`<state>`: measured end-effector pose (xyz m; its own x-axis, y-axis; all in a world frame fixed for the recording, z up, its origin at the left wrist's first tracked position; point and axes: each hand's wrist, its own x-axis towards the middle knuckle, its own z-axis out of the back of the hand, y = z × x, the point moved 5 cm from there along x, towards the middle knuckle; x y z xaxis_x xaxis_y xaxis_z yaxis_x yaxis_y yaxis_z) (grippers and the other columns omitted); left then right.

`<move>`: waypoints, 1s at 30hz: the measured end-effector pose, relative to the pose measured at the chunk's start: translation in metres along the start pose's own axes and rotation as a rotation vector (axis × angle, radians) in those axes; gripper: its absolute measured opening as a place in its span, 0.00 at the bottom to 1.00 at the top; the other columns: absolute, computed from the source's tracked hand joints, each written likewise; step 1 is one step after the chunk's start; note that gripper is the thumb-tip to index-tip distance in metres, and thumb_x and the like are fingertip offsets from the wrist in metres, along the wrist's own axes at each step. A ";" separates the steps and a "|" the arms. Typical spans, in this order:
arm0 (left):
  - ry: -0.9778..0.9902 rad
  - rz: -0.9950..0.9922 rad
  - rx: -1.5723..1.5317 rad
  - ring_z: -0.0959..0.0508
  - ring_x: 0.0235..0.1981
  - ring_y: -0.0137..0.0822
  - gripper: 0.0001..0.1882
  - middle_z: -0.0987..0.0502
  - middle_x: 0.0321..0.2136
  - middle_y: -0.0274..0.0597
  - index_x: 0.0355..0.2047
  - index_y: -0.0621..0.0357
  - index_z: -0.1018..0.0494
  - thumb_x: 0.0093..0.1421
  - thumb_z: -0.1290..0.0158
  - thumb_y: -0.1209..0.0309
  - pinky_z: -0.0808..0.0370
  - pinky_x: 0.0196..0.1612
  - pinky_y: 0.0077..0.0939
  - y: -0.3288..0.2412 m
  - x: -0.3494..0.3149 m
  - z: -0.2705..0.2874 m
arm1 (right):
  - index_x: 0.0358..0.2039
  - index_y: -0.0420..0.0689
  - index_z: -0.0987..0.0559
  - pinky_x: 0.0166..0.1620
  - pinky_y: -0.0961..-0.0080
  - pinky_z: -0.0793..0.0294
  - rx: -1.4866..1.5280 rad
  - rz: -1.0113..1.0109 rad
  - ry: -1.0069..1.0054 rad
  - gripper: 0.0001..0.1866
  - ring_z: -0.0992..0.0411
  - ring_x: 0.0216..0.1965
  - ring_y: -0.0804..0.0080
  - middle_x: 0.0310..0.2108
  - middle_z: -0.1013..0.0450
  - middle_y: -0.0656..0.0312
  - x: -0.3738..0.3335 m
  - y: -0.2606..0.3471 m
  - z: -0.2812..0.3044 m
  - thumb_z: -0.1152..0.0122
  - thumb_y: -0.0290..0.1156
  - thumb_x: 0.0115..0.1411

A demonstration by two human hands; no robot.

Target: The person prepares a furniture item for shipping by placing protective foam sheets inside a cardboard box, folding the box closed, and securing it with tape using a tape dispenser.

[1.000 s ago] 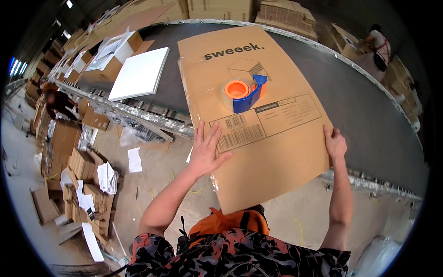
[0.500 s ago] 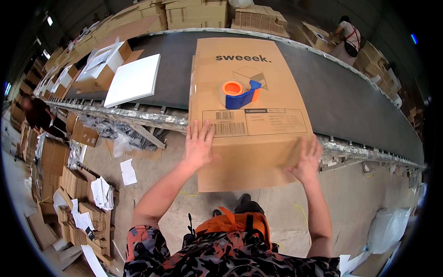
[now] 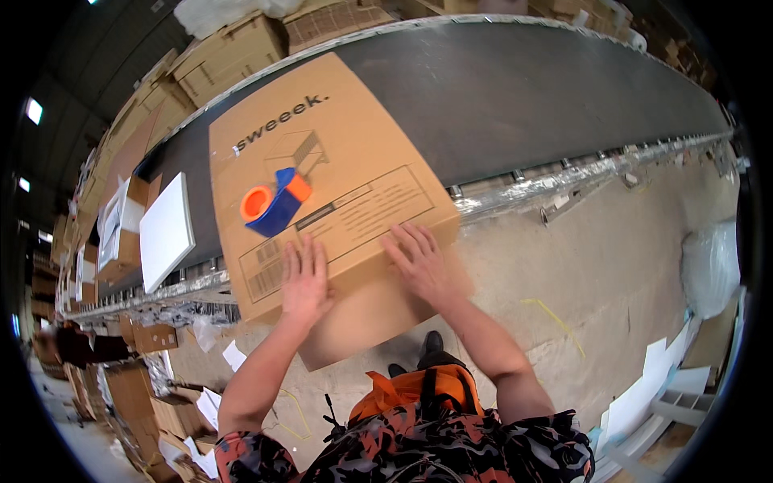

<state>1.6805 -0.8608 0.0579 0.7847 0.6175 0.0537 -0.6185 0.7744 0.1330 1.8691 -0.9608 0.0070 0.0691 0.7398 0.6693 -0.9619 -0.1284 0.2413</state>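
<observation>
A large brown cardboard box point(image 3: 362, 137) lies on the conveyor, its near end jutting out over the edge toward me. On its top rests a tape dispenser point(image 3: 276, 219), blue with an orange core. My left hand point(image 3: 306, 286) presses flat on the near left part of the top, fingers stretched out. My right hand point(image 3: 420, 262) lies with fingers spread along the near edge, farther right. Below both hands a cardboard flap point(image 3: 362, 326) sticks out from the near end, blurred by motion. Neither hand holds the dispenser.
The dark conveyor belt point(image 3: 515, 97) runs behind the box. Left of it are a white panel point(image 3: 169, 233) and a carton with white contents point(image 3: 121, 233). Stacked cartons point(image 3: 233, 64) stand beyond. A person point(image 3: 93, 346) is at far left; a plastic-wrapped bundle point(image 3: 713, 274) sits at right.
The view has turned, so box and conveyor appear tilted and shifted left. My right hand has moved from the flap's right side inward onto the top's near edge. The dispenser remains on the box.
</observation>
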 end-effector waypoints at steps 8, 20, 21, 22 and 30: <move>0.056 0.021 0.047 0.46 0.60 0.69 0.50 0.50 0.63 0.61 0.58 0.69 0.44 0.38 0.34 0.59 0.46 0.62 0.55 -0.002 -0.010 -0.001 | 0.56 0.42 0.37 0.49 0.64 0.31 1.692 -1.854 -0.233 0.32 0.34 0.52 0.62 0.53 0.35 0.52 -0.166 -0.027 0.001 0.45 0.47 0.55; 0.375 -0.192 0.051 0.55 0.65 0.65 0.47 0.57 0.66 0.56 0.64 0.55 0.50 0.52 0.52 0.38 0.56 0.65 0.54 -0.055 0.065 0.017 | 0.32 0.36 0.24 0.25 0.80 0.28 1.214 -1.388 0.153 0.13 0.30 0.21 0.75 0.22 0.27 0.60 -0.020 -0.061 0.052 0.40 0.32 0.50; 0.381 -0.216 0.028 0.55 0.65 0.65 0.45 0.57 0.66 0.56 0.64 0.54 0.50 0.53 0.52 0.40 0.56 0.65 0.53 -0.058 0.068 0.015 | 0.31 0.35 0.23 0.23 0.82 0.30 1.035 -1.203 0.174 0.10 0.31 0.19 0.77 0.22 0.26 0.60 -0.015 -0.068 0.056 0.41 0.29 0.51; 0.374 -0.209 -0.028 0.54 0.65 0.64 0.44 0.56 0.66 0.55 0.64 0.53 0.49 0.53 0.51 0.42 0.55 0.65 0.53 -0.058 0.066 0.003 | 0.28 0.35 0.23 0.22 0.83 0.32 1.097 -1.130 0.037 0.08 0.32 0.18 0.79 0.19 0.29 0.62 0.007 -0.059 0.058 0.41 0.28 0.52; 0.059 -0.200 -0.574 0.37 0.57 0.40 0.21 0.32 0.53 0.39 0.47 0.51 0.29 0.50 0.47 0.71 0.40 0.59 0.35 -0.083 0.083 -0.011 | 0.53 0.26 0.38 0.44 0.70 0.31 0.703 -0.887 0.309 0.47 0.27 0.40 0.65 0.31 0.25 0.52 0.189 0.050 -0.095 0.34 0.55 0.46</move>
<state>1.7962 -0.8720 0.0402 0.8945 0.4464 0.0258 -0.3953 0.8166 -0.4207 1.8089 -0.7648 0.0784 0.4822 0.8699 -0.1037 -0.2449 0.2475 0.9374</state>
